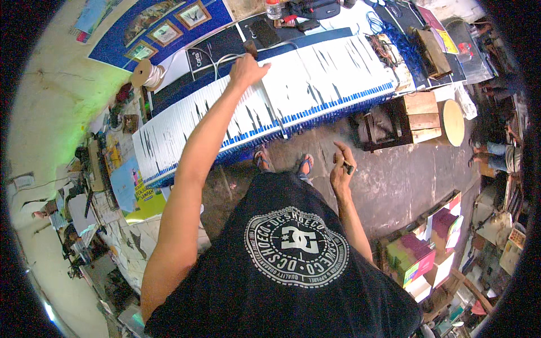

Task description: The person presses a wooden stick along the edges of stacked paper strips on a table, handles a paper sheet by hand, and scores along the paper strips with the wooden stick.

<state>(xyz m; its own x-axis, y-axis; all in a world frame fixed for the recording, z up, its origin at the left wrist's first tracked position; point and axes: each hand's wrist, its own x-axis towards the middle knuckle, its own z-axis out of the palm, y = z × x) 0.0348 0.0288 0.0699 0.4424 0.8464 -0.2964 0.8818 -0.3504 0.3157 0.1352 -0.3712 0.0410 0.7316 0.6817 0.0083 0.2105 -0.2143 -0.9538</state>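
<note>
A long row of narrow white strips with blue ends [315,73] lies across the bench in front of me. My left hand [245,72] reaches over it to the far edge, fingers curled round a brown wooden-looking piece [250,48], its thumb out to the right. From near that hand a thin straight bar [273,110] runs across the strips to their blue front edge. Lower right, over the floor, my right hand [340,172] has its fingers folded round a short dark stick-like tool [349,167]; its exact kind is too small to tell.
A spool of white cord [147,74] stands at the far left, by framed pictures [165,33]. Blue threads [397,50] and a wooden block [433,53] lie at the row's right end. A wooden box [421,117] and round stool [452,123] stand right; printed boxes [410,260] lower right.
</note>
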